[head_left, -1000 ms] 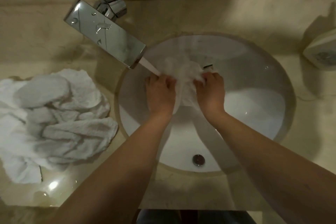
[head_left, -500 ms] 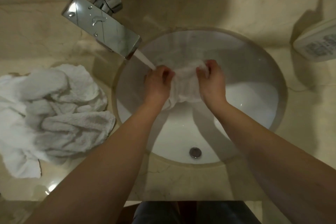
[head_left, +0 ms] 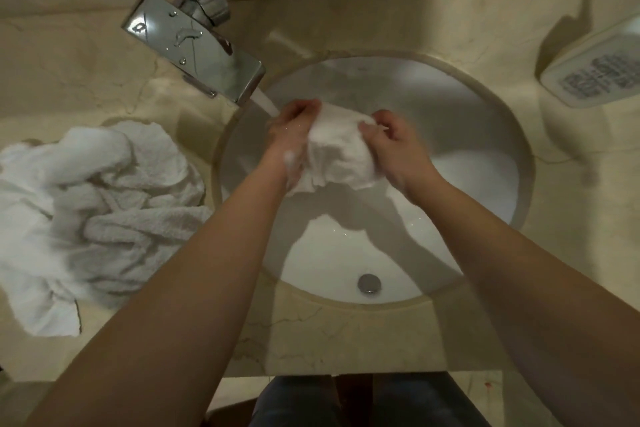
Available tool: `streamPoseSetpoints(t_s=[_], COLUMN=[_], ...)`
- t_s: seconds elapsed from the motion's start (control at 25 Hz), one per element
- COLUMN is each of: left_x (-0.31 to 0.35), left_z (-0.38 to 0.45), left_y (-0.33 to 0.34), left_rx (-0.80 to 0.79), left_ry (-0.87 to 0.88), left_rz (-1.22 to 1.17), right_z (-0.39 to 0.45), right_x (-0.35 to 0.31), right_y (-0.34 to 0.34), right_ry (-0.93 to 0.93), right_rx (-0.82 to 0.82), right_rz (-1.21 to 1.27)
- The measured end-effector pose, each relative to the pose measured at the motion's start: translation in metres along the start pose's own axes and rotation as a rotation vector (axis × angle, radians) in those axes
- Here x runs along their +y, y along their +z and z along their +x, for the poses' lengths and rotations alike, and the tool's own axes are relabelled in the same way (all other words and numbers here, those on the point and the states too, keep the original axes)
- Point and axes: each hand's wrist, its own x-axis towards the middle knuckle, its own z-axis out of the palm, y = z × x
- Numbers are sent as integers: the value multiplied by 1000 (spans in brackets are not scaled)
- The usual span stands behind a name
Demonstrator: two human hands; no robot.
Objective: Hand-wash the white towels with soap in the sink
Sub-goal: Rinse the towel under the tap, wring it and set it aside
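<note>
Beige marble counter [head_left: 363,336] surrounds a round white sink [head_left: 485,121], seen from above under dim, yellowish light. Over the middle of the basin both hands hold one bunched white towel [head_left: 337,152] in the air, above the bowl and not touching its bottom. The left hand [head_left: 289,142] grips the towel's left side with curled fingers, and white soap foam sits on the back of this hand near the wrist. The right hand [head_left: 393,146] pinches the towel's upper right edge between thumb and curled fingers. The cloth is stretched a little between the two grips and its lower part hangs down in folds below them.

Just above and left of the left hand, a thin stream of water [head_left: 265,102] runs from the flat chrome tap [head_left: 194,45] and falls close beside the knuckles; I cannot tell if it touches the skin. Water drops lie on the top of the tap. Well below the held towel, at the near side of the bowl, is the metal drain [head_left: 369,282].

Far to the left of the left hand, on the counter, lies a crumpled pile of white towels [head_left: 93,218]. Far to the right of the right hand, at the picture's edge, stands a white box with printed text [head_left: 602,76]; the text is too blurred to read. At the bottom edge, dark trousers [head_left: 381,402] of the person are visible.
</note>
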Motion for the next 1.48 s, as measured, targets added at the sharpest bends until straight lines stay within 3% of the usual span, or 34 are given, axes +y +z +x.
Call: streamPoseSetpoints(t_s=[0.04, 0.16, 0.28, 0.36, 0.44, 0.6, 0.88, 1.08, 1.16, 1.28, 1.36, 1.48], left_x=[7, 14, -13, -48, -74, -80, -76, -70, -69, -68, -66, -56], left_z=[6, 16, 12, 17, 29, 36, 56, 63, 63, 63, 65, 62], left_y=[2, 11, 7, 2, 1, 4, 23, 33, 33, 28, 29, 30], left_rx=[18, 81, 71, 25, -29, -69, 272, 369, 337, 275, 298, 309], left_ry=[-25, -18, 337, 623, 720, 575, 627, 500, 493, 490, 518, 503], left_rz=[70, 622, 634, 716, 843, 651, 667, 531, 445, 463, 413, 348], right_z=[4, 28, 44, 44, 46, 57, 82, 94, 95, 93, 89, 75], right_x=[-3, 4, 32, 54, 73, 85, 78, 73, 71, 71, 71, 69], right_y=[0, 2, 4, 14, 26, 39, 56, 55, 55, 51, 47, 37], right_ry=[25, 120, -51, -278, -378, -368, -273, -110, -101, -120, -140, -315], right_rx=[45, 189, 328, 259, 172, 230, 492, 482, 484, 429, 348, 390], right_rz=[63, 51, -324, -555, -621, -615, -481, -443, -456, -423, -264, -239])
